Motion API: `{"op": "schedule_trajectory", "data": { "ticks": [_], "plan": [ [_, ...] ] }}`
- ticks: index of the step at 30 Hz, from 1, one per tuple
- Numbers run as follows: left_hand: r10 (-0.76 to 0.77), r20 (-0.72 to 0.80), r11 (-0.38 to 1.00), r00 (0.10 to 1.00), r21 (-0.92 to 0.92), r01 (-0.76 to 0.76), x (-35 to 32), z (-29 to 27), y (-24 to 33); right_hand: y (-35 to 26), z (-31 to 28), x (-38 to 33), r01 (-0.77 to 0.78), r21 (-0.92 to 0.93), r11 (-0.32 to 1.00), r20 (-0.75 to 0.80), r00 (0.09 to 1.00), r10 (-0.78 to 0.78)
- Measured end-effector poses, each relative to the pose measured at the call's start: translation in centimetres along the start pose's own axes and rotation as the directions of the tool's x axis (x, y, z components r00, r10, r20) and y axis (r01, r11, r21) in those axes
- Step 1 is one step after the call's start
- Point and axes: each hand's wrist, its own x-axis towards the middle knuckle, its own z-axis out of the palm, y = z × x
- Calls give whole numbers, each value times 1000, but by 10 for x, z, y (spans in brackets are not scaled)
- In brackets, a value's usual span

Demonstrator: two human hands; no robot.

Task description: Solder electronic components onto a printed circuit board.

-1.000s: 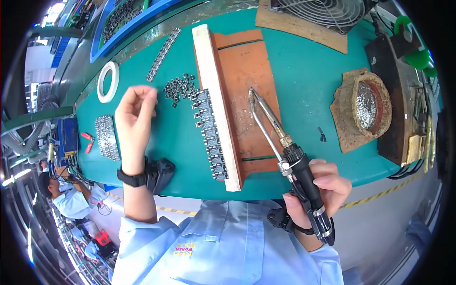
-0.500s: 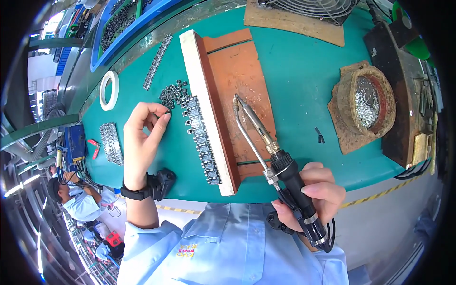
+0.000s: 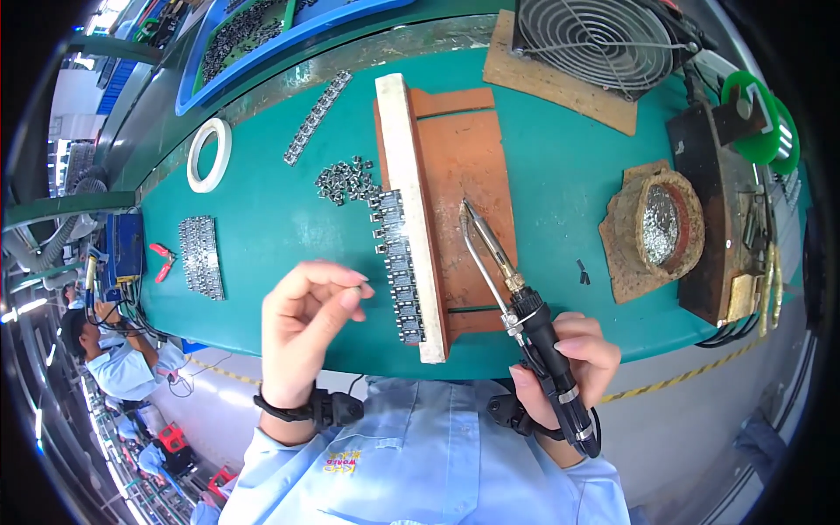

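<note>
My left hand [image 3: 306, 328] pinches a tiny part between thumb and forefinger, just left of the lower half of a component row; the fingertips mostly cover it. Black rectangular components with metal pins [image 3: 402, 280] line the left side of a long white-topped bar [image 3: 404, 166], which stands on an orange-brown board [image 3: 464, 144]. In my right hand [image 3: 588, 354] is a black-handled soldering iron [image 3: 544, 337] with a thin metal feed tube alongside. Its tip is over the board, right of the bar. A pile of small dark metal parts [image 3: 346, 181] lies beyond my left hand.
A part strip [image 3: 317, 118], tape roll [image 3: 206, 185], red-handled cutters [image 3: 161, 263] and part sheet [image 3: 201, 258] lie leftward. A crusty bowl [image 3: 647, 223], fan [image 3: 595, 44] and green spool [image 3: 759, 122] stand rightward. A blue tray [image 3: 188, 92] is behind; a co-worker [image 3: 131, 354] sits far left.
My left hand has left the pile, coming nearer and rightward to the lower component row with its fingers still pinched. My right hand keeps holding the soldering iron over the board. The view has shifted.
</note>
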Motion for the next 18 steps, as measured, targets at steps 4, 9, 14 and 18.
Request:
{"op": "schedule_trajectory", "data": {
  "ticks": [4,9,14,18],
  "plan": [
    [-139,8,959,990,-248,136,1,1,-2,-3,6,-3,-20,-2,1000,-13,1000,20],
    [-179,122,909,976,-359,211,13,-9,-6,-3,16,-3,-55,13,998,-76,996,56],
    [-145,142,912,979,-365,188,22,-20,-11,-1,26,3,-50,-17,999,-87,995,48],
    [-153,183,889,971,-404,216,24,-24,-16,2,29,0,-51,-25,998,-80,996,49]
  ]
}}
